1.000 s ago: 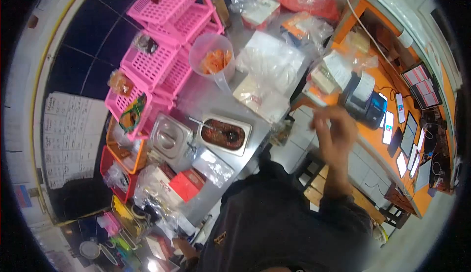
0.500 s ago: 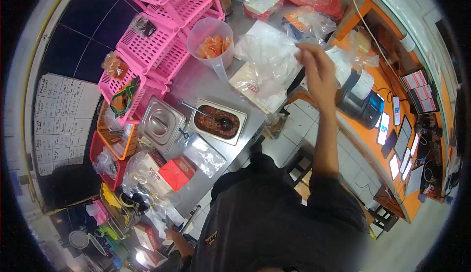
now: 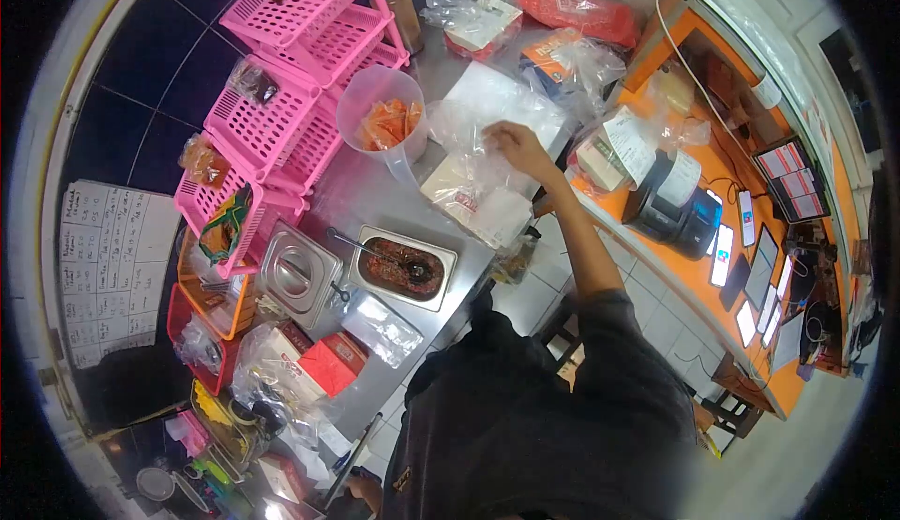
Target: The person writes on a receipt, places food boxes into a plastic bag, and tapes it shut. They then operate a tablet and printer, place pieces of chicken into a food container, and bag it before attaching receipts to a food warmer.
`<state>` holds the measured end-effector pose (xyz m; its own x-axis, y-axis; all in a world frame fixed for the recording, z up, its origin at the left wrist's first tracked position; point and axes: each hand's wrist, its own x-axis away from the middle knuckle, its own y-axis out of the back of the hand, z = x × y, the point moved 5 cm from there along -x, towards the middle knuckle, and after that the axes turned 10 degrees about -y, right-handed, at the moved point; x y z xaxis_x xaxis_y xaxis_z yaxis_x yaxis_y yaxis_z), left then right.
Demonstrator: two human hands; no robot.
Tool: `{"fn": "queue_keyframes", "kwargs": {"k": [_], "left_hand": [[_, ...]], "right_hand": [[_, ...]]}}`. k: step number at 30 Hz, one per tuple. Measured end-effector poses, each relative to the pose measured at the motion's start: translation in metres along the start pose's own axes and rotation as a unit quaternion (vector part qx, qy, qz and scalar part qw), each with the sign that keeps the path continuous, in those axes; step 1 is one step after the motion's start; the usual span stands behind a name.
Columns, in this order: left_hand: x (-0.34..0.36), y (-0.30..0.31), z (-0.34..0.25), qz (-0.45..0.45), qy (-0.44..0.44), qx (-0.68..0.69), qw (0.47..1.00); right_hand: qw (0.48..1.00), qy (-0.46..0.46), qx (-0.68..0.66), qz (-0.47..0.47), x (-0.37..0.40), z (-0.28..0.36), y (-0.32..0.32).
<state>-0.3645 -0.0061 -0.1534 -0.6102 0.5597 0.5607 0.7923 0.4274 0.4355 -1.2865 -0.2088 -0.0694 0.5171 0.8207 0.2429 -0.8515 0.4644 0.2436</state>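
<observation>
My right hand (image 3: 521,150) reaches over the metal counter with its fingers curled onto a clear plastic bag (image 3: 457,126). Beneath the bag lie a white sheet (image 3: 497,93) and a pale printed box (image 3: 459,188). To the left of that hand stands a translucent measuring jug (image 3: 354,112) holding orange packets (image 3: 389,124). Nearer my body, a steel pan (image 3: 448,259) contains a dark red sauce with a ladle (image 3: 352,240) in it. My left hand (image 3: 364,492) is low by the counter edge, partly hidden by my dark shirt; its fingers are not clear.
Pink stacked baskets (image 3: 272,131) line the left wall. A lidded steel container (image 3: 298,274), a flat clear packet (image 3: 382,328) and a red box (image 3: 334,364) sit on the counter (image 3: 487,239). At right, an orange desk (image 3: 741,332) carries a black printer (image 3: 670,203) and several phones.
My right hand has moved left and inward, from the right edge of the plastic bag onto it. My left hand has shifted down and slightly right. The whole view has shifted a little.
</observation>
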Motion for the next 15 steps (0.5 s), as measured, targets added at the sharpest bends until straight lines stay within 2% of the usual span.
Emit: {"fn": "queue_keyframes", "kwargs": {"k": [1, 2, 3, 4, 5, 7, 8, 10, 13, 15], "left_hand": [[0.001, 0.0, 0.002, 0.004, 0.003, -0.005, 1.0], [0.001, 0.0, 0.003, 0.007, 0.007, -0.009, 1.0], [0.002, -0.002, 0.004, 0.011, 0.011, -0.014, 1.0], [0.0, -0.004, 0.002, 0.016, 0.012, -0.018, 1.0], [-0.001, -0.003, 0.001, 0.02, 0.014, -0.023, 0.999], [-0.001, 0.0, -0.002, 0.028, 0.014, -0.037, 0.999], [-0.002, -0.002, -0.004, 0.032, 0.015, -0.039, 0.999], [-0.004, -0.004, -0.005, 0.038, 0.018, -0.042, 0.998], [-0.006, -0.008, -0.004, 0.044, 0.023, -0.046, 0.998], [-0.007, -0.01, -0.004, 0.048, 0.027, -0.05, 0.997]], "right_hand": [[0.995, 0.041, 0.052, -0.076, -0.009, 0.0, 0.009], [0.995, 0.036, 0.05, -0.077, -0.018, -0.005, 0.009], [0.966, 0.136, 0.164, -0.145, -0.024, -0.003, 0.011], [0.91, 0.231, 0.273, -0.209, -0.026, 0.004, 0.009], [0.913, 0.223, 0.272, -0.208, -0.037, 0.002, 0.01], [0.891, 0.17, 0.392, -0.154, -0.045, -0.001, -0.002], [0.892, 0.166, 0.392, -0.152, -0.047, 0.003, -0.001], [0.885, 0.05, 0.46, -0.054, -0.059, -0.001, -0.005], [0.867, 0.023, 0.49, -0.087, -0.057, 0.0, -0.006], [0.88, 0.049, 0.462, -0.098, -0.062, -0.007, -0.012]]}}
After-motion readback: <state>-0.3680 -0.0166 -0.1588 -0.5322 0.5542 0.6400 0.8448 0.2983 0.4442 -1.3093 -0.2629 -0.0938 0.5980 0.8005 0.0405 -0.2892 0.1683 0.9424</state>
